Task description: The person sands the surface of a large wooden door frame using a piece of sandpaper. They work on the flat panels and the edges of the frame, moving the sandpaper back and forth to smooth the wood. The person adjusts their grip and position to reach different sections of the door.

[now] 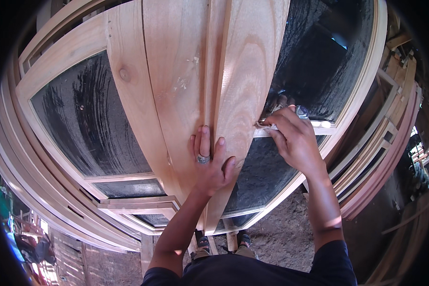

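Observation:
My left hand [209, 162] rests on a pale wooden panel [176, 95], its fingers stretched out beside a raised lengthwise strip [217, 81]. A ring sits on one of its fingers. Over a glazed wooden frame to the right, my right hand [294, 133] is closed, with thumb and fingers pinched at a narrow crossbar [321, 124]. A small, crumpled pale piece [266, 126] shows at its fingertips; whether it is paper or cloth I cannot make out. The dark glass pane [324, 57] above that crossbar is streaked with dust and reflects the hand.
Another frame with a dusty pane [90, 119] lies to the left. Stacked wooden frames [28, 162] curve along the left side, and more frames and boards [367, 157] stand at the right. Below, my feet are on a dirt floor [281, 238].

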`<control>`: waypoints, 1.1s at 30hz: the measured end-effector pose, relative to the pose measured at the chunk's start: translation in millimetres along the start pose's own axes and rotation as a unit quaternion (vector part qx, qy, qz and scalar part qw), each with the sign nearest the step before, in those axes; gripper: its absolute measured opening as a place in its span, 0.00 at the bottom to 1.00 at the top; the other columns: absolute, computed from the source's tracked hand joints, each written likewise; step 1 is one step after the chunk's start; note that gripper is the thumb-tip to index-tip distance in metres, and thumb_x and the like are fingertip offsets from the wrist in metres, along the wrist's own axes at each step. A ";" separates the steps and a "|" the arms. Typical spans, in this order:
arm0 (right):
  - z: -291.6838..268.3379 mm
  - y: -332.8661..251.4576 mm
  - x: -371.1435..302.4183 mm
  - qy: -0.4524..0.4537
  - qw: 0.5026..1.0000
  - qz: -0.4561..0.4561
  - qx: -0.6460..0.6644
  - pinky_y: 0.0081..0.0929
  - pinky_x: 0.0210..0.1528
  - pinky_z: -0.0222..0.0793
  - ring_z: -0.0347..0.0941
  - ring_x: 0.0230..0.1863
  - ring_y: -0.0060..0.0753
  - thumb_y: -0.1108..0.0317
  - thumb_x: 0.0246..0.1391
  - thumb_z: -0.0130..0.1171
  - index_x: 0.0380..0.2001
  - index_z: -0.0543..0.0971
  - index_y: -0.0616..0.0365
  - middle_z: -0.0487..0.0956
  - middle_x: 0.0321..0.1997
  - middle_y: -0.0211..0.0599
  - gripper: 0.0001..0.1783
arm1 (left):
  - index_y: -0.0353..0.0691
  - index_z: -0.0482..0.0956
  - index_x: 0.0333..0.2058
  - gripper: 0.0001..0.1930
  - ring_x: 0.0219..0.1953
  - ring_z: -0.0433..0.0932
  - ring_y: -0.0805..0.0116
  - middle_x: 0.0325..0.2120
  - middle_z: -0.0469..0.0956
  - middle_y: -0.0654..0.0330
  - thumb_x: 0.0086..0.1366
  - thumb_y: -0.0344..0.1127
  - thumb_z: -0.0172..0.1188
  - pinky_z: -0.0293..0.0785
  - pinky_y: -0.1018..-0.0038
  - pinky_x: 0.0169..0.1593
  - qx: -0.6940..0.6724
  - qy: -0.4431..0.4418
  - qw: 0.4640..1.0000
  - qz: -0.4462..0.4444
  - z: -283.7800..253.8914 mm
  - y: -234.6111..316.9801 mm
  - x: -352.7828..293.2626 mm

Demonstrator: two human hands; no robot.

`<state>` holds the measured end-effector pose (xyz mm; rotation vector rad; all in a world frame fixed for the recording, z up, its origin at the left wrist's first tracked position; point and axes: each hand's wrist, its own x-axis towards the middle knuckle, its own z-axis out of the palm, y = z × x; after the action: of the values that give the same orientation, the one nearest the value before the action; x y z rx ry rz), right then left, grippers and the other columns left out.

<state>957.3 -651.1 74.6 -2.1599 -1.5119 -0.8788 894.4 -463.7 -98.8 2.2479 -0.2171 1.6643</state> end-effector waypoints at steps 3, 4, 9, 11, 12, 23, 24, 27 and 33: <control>-2.0 -0.6 0.4 -0.019 1.000 0.007 0.008 0.40 0.39 0.71 0.78 0.36 0.46 0.74 0.48 0.65 0.37 0.79 0.58 0.77 0.38 0.38 0.11 | 0.38 0.53 0.69 0.35 0.69 0.53 0.33 0.67 0.49 0.31 0.67 0.43 0.53 0.46 0.40 0.67 0.001 0.004 1.000 0.000 0.8 -0.2 -0.1; -2.6 -1.0 0.6 -0.028 0.999 0.014 0.015 0.40 0.38 0.71 0.78 0.37 0.46 0.74 0.48 0.65 0.37 0.79 0.58 0.77 0.38 0.39 0.11 | 0.38 0.53 0.69 0.35 0.69 0.53 0.33 0.67 0.49 0.31 0.67 0.43 0.53 0.46 0.40 0.67 0.001 0.005 1.000 0.001 0.8 -0.3 0.0; -3.0 0.1 3.7 -0.009 1.000 -0.021 0.003 0.38 0.38 0.71 0.77 0.36 0.45 0.77 0.47 0.64 0.37 0.79 0.59 0.77 0.37 0.39 0.11 | 0.41 0.56 0.67 0.34 0.68 0.54 0.33 0.67 0.50 0.32 0.65 0.42 0.56 0.46 0.40 0.67 -0.009 0.012 1.000 -0.009 2.1 1.3 -0.6; -4.1 -0.3 5.6 -0.014 0.999 -0.031 -0.005 0.37 0.37 0.71 0.77 0.36 0.45 0.78 0.47 0.64 0.37 0.79 0.60 0.77 0.37 0.40 0.11 | 0.42 0.57 0.67 0.35 0.68 0.55 0.33 0.67 0.51 0.31 0.64 0.42 0.57 0.46 0.39 0.67 -0.014 0.016 1.000 -0.015 2.6 1.9 -1.5; -4.0 -0.1 5.7 -0.019 0.999 -0.033 -0.008 0.36 0.37 0.71 0.77 0.35 0.45 0.79 0.46 0.64 0.37 0.79 0.60 0.77 0.38 0.39 0.12 | 0.41 0.56 0.67 0.35 0.68 0.55 0.33 0.67 0.51 0.31 0.64 0.42 0.57 0.46 0.39 0.67 -0.014 0.013 1.000 -0.012 1.3 1.5 -0.9; 3.8 12.0 -5.8 0.001 0.999 -0.038 -0.020 0.36 0.36 0.75 0.78 0.32 0.42 0.81 0.42 0.63 0.35 0.79 0.61 0.77 0.36 0.38 0.13 | 0.38 0.52 0.69 0.38 0.69 0.52 0.33 0.68 0.48 0.30 0.65 0.41 0.55 0.47 0.41 0.67 -0.015 0.013 1.000 -0.005 2.0 0.7 -1.2; -1.7 15.9 -5.5 -0.005 1.000 -0.026 -0.017 0.35 0.36 0.75 0.78 0.30 0.42 0.81 0.43 0.62 0.35 0.79 0.60 0.77 0.36 0.38 0.12 | 0.38 0.52 0.69 0.38 0.69 0.52 0.33 0.68 0.48 0.30 0.64 0.41 0.55 0.47 0.41 0.67 -0.018 0.014 1.000 -0.005 2.9 0.3 0.2; 6.4 9.4 -6.3 0.045 0.997 -0.066 -0.016 0.35 0.35 0.75 0.78 0.30 0.41 0.81 0.44 0.62 0.35 0.79 0.59 0.77 0.36 0.37 0.12 | 0.38 0.51 0.70 0.38 0.69 0.52 0.33 0.68 0.48 0.29 0.64 0.41 0.55 0.47 0.41 0.67 -0.023 0.014 1.000 -0.007 4.1 0.8 1.0; 7.6 9.4 -8.2 0.028 0.998 -0.038 -0.030 0.34 0.36 0.74 0.78 0.31 0.42 0.82 0.42 0.61 0.36 0.79 0.57 0.76 0.36 0.36 0.15 | 0.39 0.50 0.70 0.39 0.69 0.52 0.32 0.68 0.48 0.29 0.65 0.42 0.55 0.47 0.41 0.67 -0.030 0.019 0.999 0.000 3.2 0.3 0.4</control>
<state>966.2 -655.6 64.0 -2.1127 -1.5684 -1.0134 897.4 -465.1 -99.3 2.1717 -0.2555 1.6763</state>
